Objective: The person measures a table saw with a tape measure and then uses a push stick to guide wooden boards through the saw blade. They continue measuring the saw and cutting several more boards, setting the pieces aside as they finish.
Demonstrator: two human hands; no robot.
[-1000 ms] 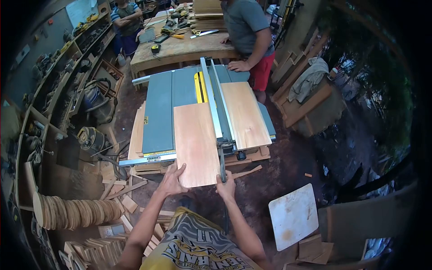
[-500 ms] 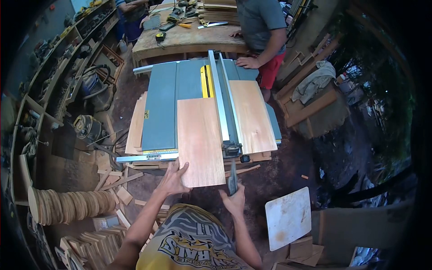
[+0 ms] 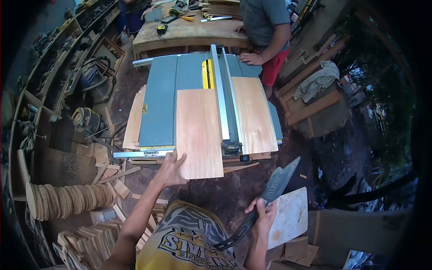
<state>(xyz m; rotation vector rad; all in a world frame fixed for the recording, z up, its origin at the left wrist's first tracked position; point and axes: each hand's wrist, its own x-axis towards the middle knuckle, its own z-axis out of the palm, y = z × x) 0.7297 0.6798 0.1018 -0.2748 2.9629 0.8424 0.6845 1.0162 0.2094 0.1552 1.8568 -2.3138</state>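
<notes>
My left hand (image 3: 171, 170) grips the near left corner of a wooden board (image 3: 199, 135), thumb on top and the other fingers partly hidden. The board lies flat on the table saw (image 3: 160, 99), its right edge along the metal rip fence (image 3: 220, 94). Just past its far end is the yellow blade insert (image 3: 207, 74). My right hand (image 3: 264, 215) is closed around a dark push stick (image 3: 276, 184), held off the table at lower right, tilted with its tip up and to the right. A second wooden board (image 3: 254, 114) rests right of the fence.
Across the saw stands a person (image 3: 265, 33), one hand on the saw's far right. Behind is a workbench (image 3: 189, 38) with a tape measure (image 3: 162, 29). Wood offcuts and stacked round discs (image 3: 67, 200) lie at lower left. A white panel (image 3: 290, 220) leans at lower right.
The push stick has swung from beside the board out to the right with my right hand and now shows in full. The board and my left hand appear slightly farther forward.
</notes>
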